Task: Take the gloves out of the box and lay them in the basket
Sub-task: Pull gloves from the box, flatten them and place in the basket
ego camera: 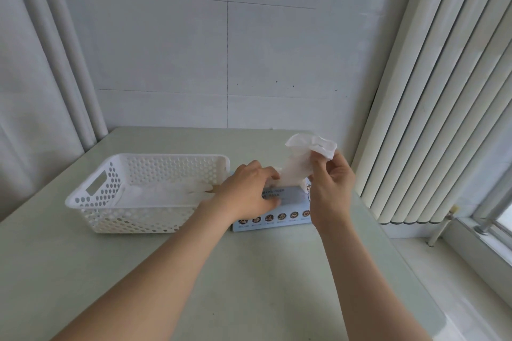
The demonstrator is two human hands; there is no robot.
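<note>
One basket [91, 203], one box [289, 198], both on the table [249, 271], side by side. One white glove [297, 169] half out of the box top, standing up. Right hand [331, 185] fingers [318, 159] pinch its upper end above the box. Left hand [246, 191] grips the box, fingers bent beside the glove's base. Pale gloves in basket [160, 191] lie flat; count unclear.
</note>
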